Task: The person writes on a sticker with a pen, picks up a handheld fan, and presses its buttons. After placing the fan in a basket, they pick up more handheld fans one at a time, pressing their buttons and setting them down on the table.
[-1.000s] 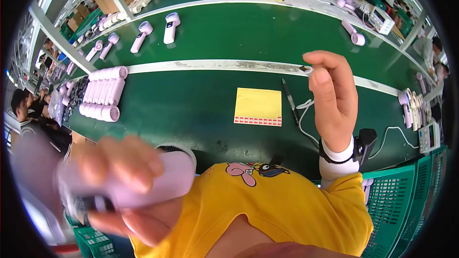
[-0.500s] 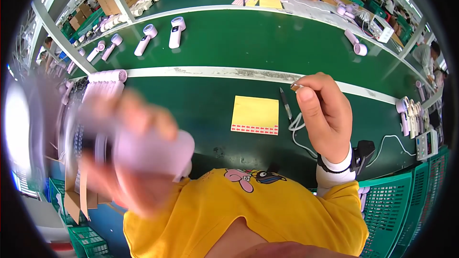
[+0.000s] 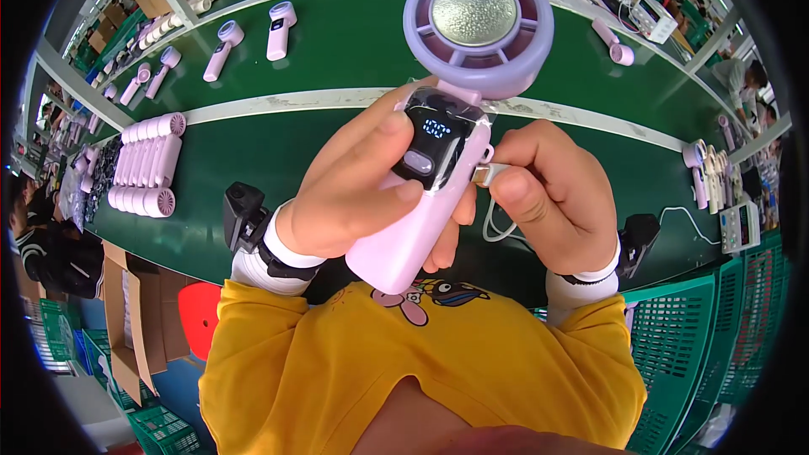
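Note:
My left hand (image 3: 358, 177) is wrapped round a pink handheld fan (image 3: 404, 232), tilted with its round lilac head up and to the right. A silver textured disc fills the middle of that head, and a lit black display (image 3: 434, 131) shows on the handle. Between thumb and forefinger, my right hand (image 3: 560, 198) pinches the white plug (image 3: 490, 173) of a charging cable. The plug's metal end is against or very near the handle's side, just below a small loop; I cannot tell whether it is inserted. The white cable (image 3: 497, 232) hangs below my right hand.
Several pink fans (image 3: 147, 164) lie in a row on the green table at left. More fans (image 3: 221, 50) stand spaced along the far belt. At right are a cluster of fans (image 3: 699, 177) and a small meter box (image 3: 740, 227). Green crates (image 3: 674, 329) stand beside me.
My left hand has brought the fan from the left to in front of me, turning its display upward. My right hand, still pinching the plug, has come to the handle's side.

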Tool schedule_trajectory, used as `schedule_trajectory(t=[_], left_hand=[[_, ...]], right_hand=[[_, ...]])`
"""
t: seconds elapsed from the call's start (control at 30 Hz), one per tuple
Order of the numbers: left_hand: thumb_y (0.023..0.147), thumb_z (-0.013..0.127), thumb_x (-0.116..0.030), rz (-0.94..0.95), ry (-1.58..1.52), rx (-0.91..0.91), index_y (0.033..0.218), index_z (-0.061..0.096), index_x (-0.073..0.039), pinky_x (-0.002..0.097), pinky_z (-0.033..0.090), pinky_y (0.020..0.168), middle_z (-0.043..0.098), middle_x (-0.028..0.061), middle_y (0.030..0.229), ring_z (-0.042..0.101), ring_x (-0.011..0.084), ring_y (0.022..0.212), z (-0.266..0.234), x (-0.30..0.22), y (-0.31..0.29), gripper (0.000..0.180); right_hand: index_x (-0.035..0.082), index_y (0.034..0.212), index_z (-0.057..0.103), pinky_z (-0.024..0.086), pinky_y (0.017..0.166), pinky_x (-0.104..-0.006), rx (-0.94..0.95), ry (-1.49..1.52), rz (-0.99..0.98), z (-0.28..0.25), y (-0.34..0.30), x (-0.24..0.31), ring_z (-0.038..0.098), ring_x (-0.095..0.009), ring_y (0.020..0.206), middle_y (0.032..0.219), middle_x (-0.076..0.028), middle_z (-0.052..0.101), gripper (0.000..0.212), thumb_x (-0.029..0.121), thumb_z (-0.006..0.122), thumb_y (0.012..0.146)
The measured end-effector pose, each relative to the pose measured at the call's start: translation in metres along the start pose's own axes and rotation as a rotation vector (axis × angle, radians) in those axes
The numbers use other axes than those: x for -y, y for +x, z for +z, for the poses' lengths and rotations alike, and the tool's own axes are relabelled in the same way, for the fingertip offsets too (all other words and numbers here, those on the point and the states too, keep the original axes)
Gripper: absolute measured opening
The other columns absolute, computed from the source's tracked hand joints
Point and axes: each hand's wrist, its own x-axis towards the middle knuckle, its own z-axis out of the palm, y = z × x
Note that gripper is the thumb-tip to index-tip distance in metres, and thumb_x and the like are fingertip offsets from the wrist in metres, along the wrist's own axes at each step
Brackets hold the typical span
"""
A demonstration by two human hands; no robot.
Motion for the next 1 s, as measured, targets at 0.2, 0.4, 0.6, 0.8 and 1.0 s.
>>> schedule_trajectory(t=[0.2, 0.4, 0.6, 0.8, 1.0], left_hand=[[0.082, 0.036, -0.011, -0.026, 0.131, 0.041, 0.128, 0.018, 0.002, 0.0272, 0.045, 0.049, 0.055, 0.0144, 0.080, 0.056, 0.0209, 0.054, -0.008, 0.000, 0.000, 0.051], [0.077, 0.042, 0.000, 0.136, 0.249, 0.085, 0.131, 0.017, 0.001, 0.0277, 0.046, 0.051, 0.053, 0.0161, 0.089, 0.056, 0.0202, 0.061, -0.011, 0.018, 0.001, 0.059], [0.073, 0.044, 0.006, 0.312, 0.418, 0.041, 0.132, 0.014, 0.000, 0.0294, 0.047, 0.056, 0.047, 0.0185, 0.103, 0.055, 0.0215, 0.071, -0.015, 0.026, 0.001, 0.066], [0.072, 0.044, 0.005, 0.355, 0.435, 0.046, 0.133, 0.011, 0.000, 0.0279, 0.047, 0.060, 0.039, 0.0176, 0.113, 0.052, 0.0198, 0.080, -0.017, 0.025, 0.003, 0.070], [0.071, 0.045, 0.005, 0.391, 0.457, 0.064, 0.133, 0.007, -0.001, 0.0265, 0.046, 0.063, 0.031, 0.0167, 0.124, 0.049, 0.0181, 0.089, -0.017, 0.024, 0.008, 0.073]], right_hand=[[0.002, 0.073, 0.052, 0.034, 0.045, -0.0249, 0.150, -0.165, -0.067, -0.012, 0.003, 0.001, 0.048, -0.012, 0.051, 0.060, -0.005, 0.050, 0.028, 0.027, 0.052, 0.084], [0.003, 0.072, 0.051, 0.035, 0.044, -0.0264, 0.196, -0.236, -0.011, -0.019, 0.004, 0.003, 0.048, -0.016, 0.050, 0.059, -0.006, 0.051, 0.023, 0.022, 0.053, 0.083], [0.004, 0.073, 0.049, 0.039, 0.045, -0.0293, 0.028, -0.222, 0.009, -0.002, 0.008, 0.002, 0.052, -0.024, 0.051, 0.060, -0.008, 0.051, 0.015, 0.014, 0.052, 0.084], [0.004, 0.074, 0.050, 0.042, 0.049, -0.0289, 0.044, -0.136, -0.042, 0.001, 0.013, -0.016, 0.055, -0.024, 0.055, 0.064, -0.007, 0.055, 0.015, 0.014, 0.050, 0.085], [0.004, 0.083, 0.054, 0.043, 0.053, -0.0274, 0.075, -0.185, -0.051, -0.005, 0.015, -0.011, 0.054, -0.022, 0.057, 0.067, -0.006, 0.056, 0.010, 0.014, 0.052, 0.084]])
